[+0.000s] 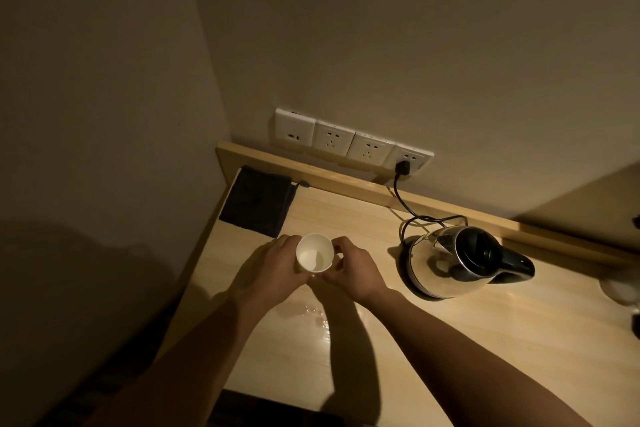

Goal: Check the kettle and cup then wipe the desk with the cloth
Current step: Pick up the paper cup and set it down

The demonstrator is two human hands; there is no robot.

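Observation:
A white paper cup (314, 253) is held between both hands above the wooden desk (450, 340), tilted so its inside faces me. My left hand (273, 270) wraps its left side and my right hand (353, 270) pinches its right rim. A steel electric kettle (450, 263) with a black lid and handle stands on its base to the right, apart from my hands. A dark folded cloth (258, 201) lies at the desk's far left corner. Small drops of water (313, 314) glisten on the desk below the cup.
A row of white wall sockets (349, 139) sits above the desk's raised back ledge (311, 172); the kettle's black cord (401, 198) runs from the rightmost one. Walls close off the left and back. A pale object (620, 289) shows at the right edge.

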